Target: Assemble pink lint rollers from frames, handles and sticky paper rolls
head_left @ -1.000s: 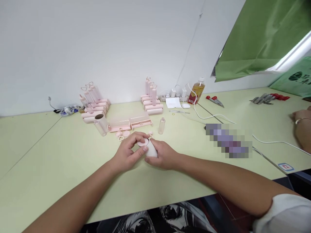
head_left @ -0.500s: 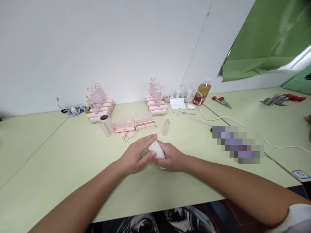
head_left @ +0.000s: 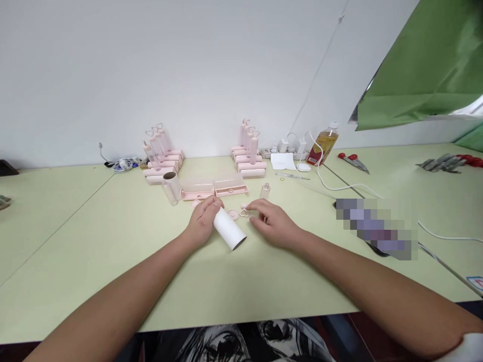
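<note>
My left fingers curl round the far end of a white tube; my right fingers are loosely parted, holding nothing I can see. On the tabletop, pink boxes stand in two rows at the back, probably to stay grouped. The tube slants towards me, perhaps gripped there to leave its near opening uncovered. Near my right fingers are a small bottle and a heart-shaped ring. Half a second ago, both hands clasped the tube; now my right is apart from it.
</note>
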### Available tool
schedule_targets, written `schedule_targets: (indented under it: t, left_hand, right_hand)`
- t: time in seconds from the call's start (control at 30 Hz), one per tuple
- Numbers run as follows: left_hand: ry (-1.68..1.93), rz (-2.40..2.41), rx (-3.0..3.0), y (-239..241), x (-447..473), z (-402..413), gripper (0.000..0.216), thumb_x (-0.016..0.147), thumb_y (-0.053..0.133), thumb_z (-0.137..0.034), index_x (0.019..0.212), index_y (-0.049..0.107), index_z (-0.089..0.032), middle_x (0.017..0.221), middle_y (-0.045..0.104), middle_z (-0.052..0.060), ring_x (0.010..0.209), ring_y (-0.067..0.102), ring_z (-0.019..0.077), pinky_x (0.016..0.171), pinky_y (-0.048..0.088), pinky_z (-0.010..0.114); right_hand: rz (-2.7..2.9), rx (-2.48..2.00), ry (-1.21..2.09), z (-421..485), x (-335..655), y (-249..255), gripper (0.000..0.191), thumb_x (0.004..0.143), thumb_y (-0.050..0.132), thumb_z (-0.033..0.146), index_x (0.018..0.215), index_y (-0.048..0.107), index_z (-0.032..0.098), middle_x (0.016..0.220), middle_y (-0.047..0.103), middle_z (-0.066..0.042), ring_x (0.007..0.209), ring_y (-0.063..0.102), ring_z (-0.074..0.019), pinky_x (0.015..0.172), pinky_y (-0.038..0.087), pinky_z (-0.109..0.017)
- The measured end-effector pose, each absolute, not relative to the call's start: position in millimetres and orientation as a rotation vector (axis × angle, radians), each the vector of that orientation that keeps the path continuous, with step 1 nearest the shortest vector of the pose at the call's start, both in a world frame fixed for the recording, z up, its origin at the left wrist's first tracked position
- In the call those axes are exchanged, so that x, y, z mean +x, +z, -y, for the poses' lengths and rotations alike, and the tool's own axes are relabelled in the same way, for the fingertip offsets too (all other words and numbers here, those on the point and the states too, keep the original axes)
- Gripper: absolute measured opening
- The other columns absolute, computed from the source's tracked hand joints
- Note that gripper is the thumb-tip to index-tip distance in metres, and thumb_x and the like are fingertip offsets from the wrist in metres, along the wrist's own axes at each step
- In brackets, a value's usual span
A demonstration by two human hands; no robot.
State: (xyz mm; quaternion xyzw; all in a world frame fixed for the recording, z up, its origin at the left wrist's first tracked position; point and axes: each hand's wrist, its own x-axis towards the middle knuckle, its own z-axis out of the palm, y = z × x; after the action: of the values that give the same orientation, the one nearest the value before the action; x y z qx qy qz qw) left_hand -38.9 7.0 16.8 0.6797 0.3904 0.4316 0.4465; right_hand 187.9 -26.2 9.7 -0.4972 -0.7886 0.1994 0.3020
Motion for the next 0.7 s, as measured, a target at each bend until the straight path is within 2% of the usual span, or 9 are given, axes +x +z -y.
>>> schedule_targets:
  t: [0.1, 0.17, 0.23, 0.37, 0.53, 0.7]
  left_hand:
    - [1.008, -0.946, 1.685, 15.7, -36.7, -7.0, 0.026, 0.089, 0.043, -0.039, 0.076, 0.053, -0.019, 0.063, 0.043, -0.002, 0.057, 0.040, 0.0131, 0.052, 0.031, 0.026]
    - [0.938, -0.933, 1.723, 15.1, -35.2, -4.8, 0.026, 0.089, 0.044, -0.040, 0.078, 0.054, -0.018, 0.063, 0.043, -0.003, 0.058, 0.040, 0.0130, 0.054, 0.031, 0.026]
    - [0.873, -0.918, 1.763, 14.8, -34.0, -2.3, 0.026, 0.089, 0.044, -0.039, 0.079, 0.055, -0.018, 0.063, 0.044, -0.003, 0.059, 0.040, 0.0127, 0.055, 0.031, 0.026]
    - [0.808, -0.904, 1.791, 14.2, -32.9, -0.8, 0.028, 0.090, 0.044, -0.041, 0.081, 0.056, -0.017, 0.063, 0.045, -0.003, 0.058, 0.040, 0.0122, 0.055, 0.031, 0.025]
    - [0.844, -0.924, 1.690, 13.8, -32.3, -2.4, 0.033, 0.091, 0.043, -0.047, 0.080, 0.056, -0.017, 0.062, 0.045, -0.003, 0.055, 0.040, 0.0114, 0.051, 0.030, 0.024]
    - [0.865, -0.956, 1.510, 11.9, -31.9, -5.2, 0.037, 0.091, 0.042, -0.052, 0.080, 0.054, -0.019, 0.057, 0.044, -0.003, 0.045, 0.038, 0.0098, 0.042, 0.028, 0.023]
  right_hand:
    - [2.248, -1.331, 0.497, 26.2, 182.5, 7.6, 0.042, 0.089, 0.049, 0.027, 0.130, 0.054, 0.022, 0.142, 0.047, -0.012, 0.096, 0.062, -0.0222, 0.084, 0.049, -0.041]
    - [2.311, -1.387, 0.456, 26.2, 177.8, 7.5, 0.048, 0.091, 0.048, 0.032, 0.138, 0.048, 0.022, 0.152, 0.036, -0.012, 0.117, 0.055, -0.0277, 0.093, 0.046, -0.045]
    - [2.367, -1.451, 0.430, 25.8, 174.1, 8.0, 0.053, 0.091, 0.048, 0.036, 0.141, 0.044, 0.021, 0.155, 0.031, -0.012, 0.128, 0.047, -0.0312, 0.098, 0.044, -0.047]
    - [2.362, -1.502, 0.398, 24.7, 173.1, 8.3, 0.049, 0.092, 0.046, 0.036, 0.137, 0.048, 0.018, 0.150, 0.038, -0.013, 0.124, 0.051, -0.0303, 0.097, 0.045, -0.045]
    - [2.281, -1.431, 0.421, 24.0, 179.7, 5.2, 0.038, 0.090, 0.046, 0.021, 0.127, 0.055, 0.016, 0.127, 0.055, -0.012, 0.107, 0.058, -0.0229, 0.091, 0.046, -0.038]
    - [2.240, -1.449, 0.451, 22.5, 184.1, 3.6, 0.037, 0.087, 0.047, 0.014, 0.123, 0.057, 0.015, 0.117, 0.059, -0.012, 0.102, 0.058, -0.0217, 0.087, 0.046, -0.036]
